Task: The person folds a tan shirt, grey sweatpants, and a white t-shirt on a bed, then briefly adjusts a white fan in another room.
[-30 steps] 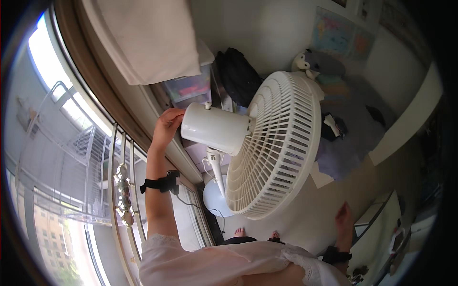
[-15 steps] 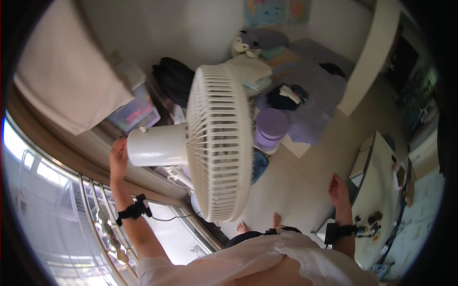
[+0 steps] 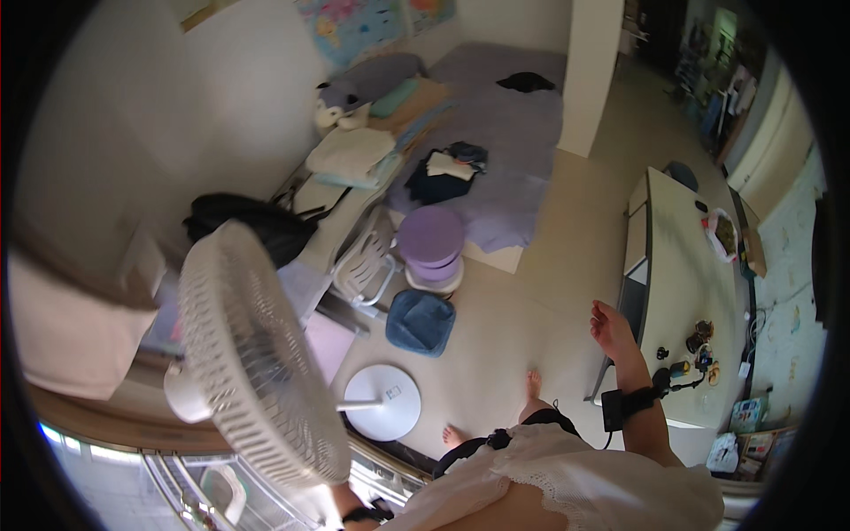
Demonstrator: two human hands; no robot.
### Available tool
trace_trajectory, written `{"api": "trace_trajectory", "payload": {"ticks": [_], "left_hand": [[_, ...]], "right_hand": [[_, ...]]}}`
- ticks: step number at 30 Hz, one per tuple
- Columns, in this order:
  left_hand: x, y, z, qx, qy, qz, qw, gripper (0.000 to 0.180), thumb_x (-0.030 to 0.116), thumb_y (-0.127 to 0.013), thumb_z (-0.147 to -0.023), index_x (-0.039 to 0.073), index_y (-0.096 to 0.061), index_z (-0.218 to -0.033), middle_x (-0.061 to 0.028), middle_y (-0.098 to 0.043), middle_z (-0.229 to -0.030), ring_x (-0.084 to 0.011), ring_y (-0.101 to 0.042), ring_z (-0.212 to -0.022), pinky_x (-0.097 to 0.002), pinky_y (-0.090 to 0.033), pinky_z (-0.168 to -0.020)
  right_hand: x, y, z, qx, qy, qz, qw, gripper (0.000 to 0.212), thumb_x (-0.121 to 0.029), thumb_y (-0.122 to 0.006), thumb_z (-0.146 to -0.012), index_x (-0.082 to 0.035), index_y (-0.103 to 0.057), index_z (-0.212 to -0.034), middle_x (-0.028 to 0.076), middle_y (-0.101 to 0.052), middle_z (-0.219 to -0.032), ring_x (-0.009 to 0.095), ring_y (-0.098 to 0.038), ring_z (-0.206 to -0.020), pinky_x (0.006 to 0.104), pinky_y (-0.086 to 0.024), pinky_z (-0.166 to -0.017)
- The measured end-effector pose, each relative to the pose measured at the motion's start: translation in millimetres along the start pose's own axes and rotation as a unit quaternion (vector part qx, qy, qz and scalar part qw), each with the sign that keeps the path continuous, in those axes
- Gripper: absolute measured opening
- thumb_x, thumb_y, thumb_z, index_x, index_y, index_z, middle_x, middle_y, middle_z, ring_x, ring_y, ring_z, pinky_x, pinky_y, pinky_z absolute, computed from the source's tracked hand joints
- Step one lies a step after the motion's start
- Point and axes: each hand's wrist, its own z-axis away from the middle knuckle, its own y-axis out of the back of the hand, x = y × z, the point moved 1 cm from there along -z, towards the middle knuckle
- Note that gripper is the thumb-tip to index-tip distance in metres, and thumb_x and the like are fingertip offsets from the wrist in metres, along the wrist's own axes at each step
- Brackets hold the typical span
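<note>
A white floor fan [image 3: 257, 354] stands at my left, its round slatted head facing right and its pole running down to a round white base [image 3: 398, 403] on the floor. My left hand [image 3: 343, 497] is at the lower rim of the fan head; only its wrist end shows and its fingers are hidden behind the grille. Over the floor, beside the long pale table, hangs my right hand [image 3: 613, 329]. Its fingers are loosely bent and apart, with nothing in them. Black straps with small devices sit on both wrists.
A blue-grey cushioned stool [image 3: 421, 322], a purple round stool [image 3: 431, 237] and a white chair [image 3: 367, 261] stand ahead. Beyond is a bed [image 3: 509, 115] with folded clothes. The pale table [image 3: 682, 292] runs along my right. Window rails [image 3: 168, 482] lie at lower left.
My view has turned toward the right. The fan head now appears lower and further left. My left hand has gone from the back of the fan's motor housing to its lower rim.
</note>
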Motion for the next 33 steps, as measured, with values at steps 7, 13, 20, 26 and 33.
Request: {"api": "trace_trajectory", "payload": {"ticks": [7,13,20,26,33], "left_hand": [[-128.1,-401.8,259.9,-0.156,0.212,-0.208,0.942,0.014,0.019,-0.051,-0.082,0.007,-0.051,-0.088,-0.0011,-0.05,-0.069,-0.01,-0.043,-0.049,-0.0191,-0.034,-0.039],[-133.0,-716.8,396.5,-0.371,0.056,-0.095,0.922,0.016,0.021,-0.052,-0.081,0.008,-0.051,-0.092,-0.0006,-0.051,-0.073,-0.0088,-0.045,-0.056,-0.0216,-0.036,-0.047],[-231.3,-977.3,537.9,-0.523,0.04,-0.119,0.843,0.013,0.019,-0.05,-0.084,0.008,-0.051,-0.089,0.001,-0.051,-0.072,-0.0077,-0.046,-0.059,-0.0206,-0.037,-0.051],[-360.4,-1208.8,579.1,-0.602,-0.095,-0.323,0.724,0.014,0.016,-0.053,-0.081,0.003,-0.056,-0.083,-0.0016,-0.055,-0.07,-0.0065,-0.049,-0.059,-0.0185,-0.039,-0.054],[-492.3,-1512.7,719.1,-0.712,-0.039,-0.318,0.624,0.014,0.014,-0.052,-0.083,0.001,-0.054,-0.089,-0.0028,-0.056,-0.074,-0.0071,-0.05,-0.063,-0.0192,-0.041,-0.058]], "right_hand": [[-141.4,187.5,-100.9,0.062,0.047,-0.065,0.995,0.013,-0.02,-0.055,-0.078,-0.009,-0.056,-0.085,-0.002,-0.053,-0.072,0.009,-0.048,-0.062,0.0207,-0.038,-0.054],[-264.0,300.0,-179.0,0.101,0.075,-0.156,0.98,0.013,-0.019,-0.054,-0.079,-0.009,-0.056,-0.086,-0.002,-0.053,-0.073,0.01,-0.048,-0.063,0.0212,-0.038,-0.055],[-400.7,373.7,-309.1,0.143,0.105,-0.203,0.963,0.012,-0.018,-0.052,-0.081,-0.008,-0.056,-0.086,-0.002,-0.053,-0.073,0.009,-0.046,-0.062,0.0207,-0.037,-0.053],[-538.3,439.7,-467.4,0.215,0.169,-0.16,0.948,0.014,-0.017,-0.052,-0.08,-0.006,-0.055,-0.089,-0.001,-0.052,-0.072,0.009,-0.046,-0.059,0.0202,-0.036,-0.05],[-679.2,518.0,-591.8,0.314,0.134,-0.227,0.912,0.017,-0.017,-0.052,-0.079,-0.005,-0.055,-0.091,0.0,-0.052,-0.072,0.011,-0.046,-0.06,0.0216,-0.036,-0.049]]}}
